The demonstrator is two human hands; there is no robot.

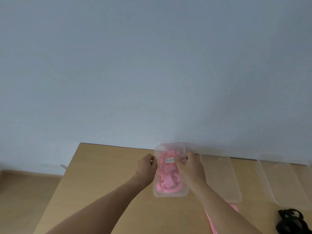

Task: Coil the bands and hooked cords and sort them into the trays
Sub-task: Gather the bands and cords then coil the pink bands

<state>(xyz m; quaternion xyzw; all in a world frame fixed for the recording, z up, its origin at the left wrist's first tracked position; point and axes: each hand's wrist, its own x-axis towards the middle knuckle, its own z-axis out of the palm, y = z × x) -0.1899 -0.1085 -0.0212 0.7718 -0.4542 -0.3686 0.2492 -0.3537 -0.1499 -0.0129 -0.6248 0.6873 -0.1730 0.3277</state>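
Both hands grip clear tray of pink bands.

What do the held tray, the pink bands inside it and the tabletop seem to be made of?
The tray looks like thin clear plastic: its contents show through. The pink bands seem soft matte rubber or elastic fabric, loosely folded; blur leaves it open. The tabletop looks like matte light wood or laminate, uniformly tan.

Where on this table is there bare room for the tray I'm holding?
Bare wood runs left of the tray of pink bands, past the left hand to the table edge. The right side is crowded: clear trays, a loose pink band, black cords at the near corner.
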